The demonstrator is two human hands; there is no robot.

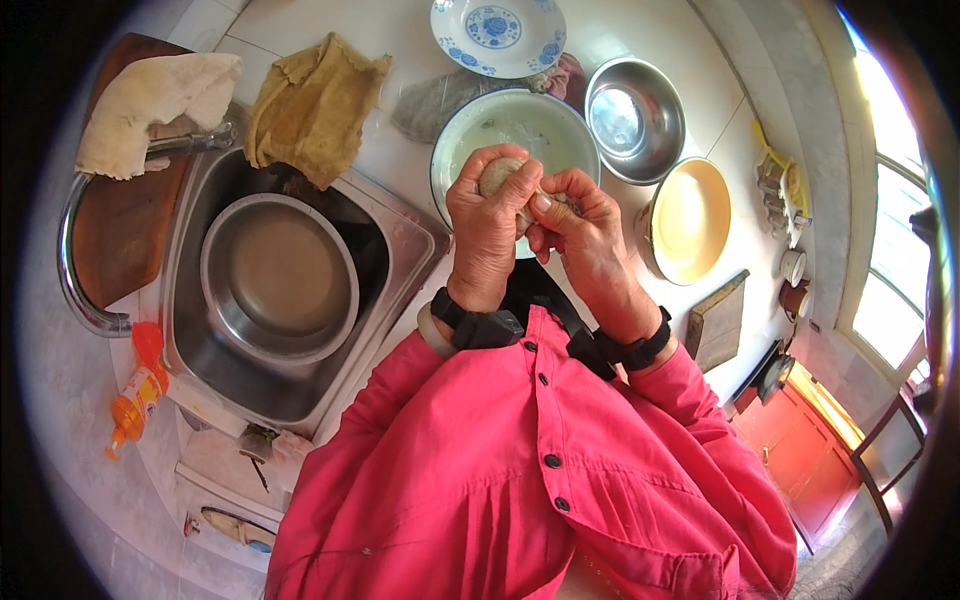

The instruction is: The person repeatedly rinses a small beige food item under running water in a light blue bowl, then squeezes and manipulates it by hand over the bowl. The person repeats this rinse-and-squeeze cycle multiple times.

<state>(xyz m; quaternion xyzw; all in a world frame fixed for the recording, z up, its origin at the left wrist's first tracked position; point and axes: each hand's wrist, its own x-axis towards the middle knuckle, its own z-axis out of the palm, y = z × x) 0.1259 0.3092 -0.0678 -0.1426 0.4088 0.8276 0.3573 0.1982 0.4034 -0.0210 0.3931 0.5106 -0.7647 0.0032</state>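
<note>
Both hands are together over the near side of a pale enamel basin (465,127) holding cloudy liquid. My left hand (484,217) grips a rounded beige bundle (495,177), which looks like wet cloth wrapped tight. My right hand (592,225) pinches the gathered end of that bundle, thumb against the left thumb. Whatever the bundle holds inside is hidden. A white plate with blue flowers (496,30) stands beyond the basin. To its right are a stainless steel bowl (636,120) and a yellow enamel basin (688,221).
A steel sink (375,259) on the left holds a large metal basin (279,277) of brownish liquid. Tan cloth (315,105) drapes over its back edge. An orange bottle (139,401) stands left of the sink. A wooden board (718,319) lies on the right of the counter.
</note>
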